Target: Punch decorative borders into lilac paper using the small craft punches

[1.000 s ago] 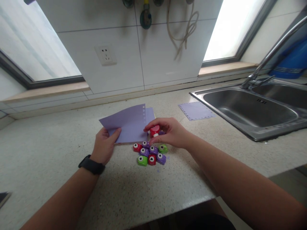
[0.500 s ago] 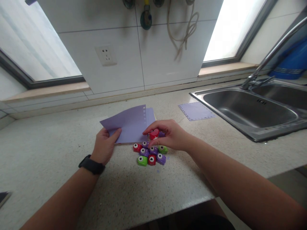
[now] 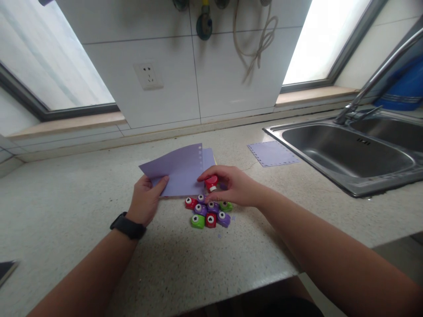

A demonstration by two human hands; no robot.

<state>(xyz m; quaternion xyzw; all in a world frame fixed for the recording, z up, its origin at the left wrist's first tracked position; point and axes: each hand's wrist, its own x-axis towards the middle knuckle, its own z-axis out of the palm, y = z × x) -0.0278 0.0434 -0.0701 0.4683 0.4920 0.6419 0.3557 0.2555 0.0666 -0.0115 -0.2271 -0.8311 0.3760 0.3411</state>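
Note:
My left hand (image 3: 147,198) is closed on the left edge of a purple sheet of paper (image 3: 176,160), thumb on top. Small punched holes run down the sheet's right edge, and its far side curls up over more purple paper (image 3: 185,187). In my right hand (image 3: 233,187), between thumb and fingers, is a red craft punch (image 3: 211,182), close to the paper's right edge. Just below lie several small craft punches, among them a green one (image 3: 197,221), a red one (image 3: 210,219) and a purple one (image 3: 224,218). Part of a purple item is hidden behind my right fingers.
Another purple sheet (image 3: 272,153) with punched edges lies near the steel sink (image 3: 350,147). Tiny purple paper bits (image 3: 219,236) are on the speckled countertop (image 3: 185,264). A dark flat object (image 3: 6,269) sits at the far left.
The red craft punch has turned in my right fingers, so its white button now shows more plainly at the bottom. My left hand keeps its grip on the paper.

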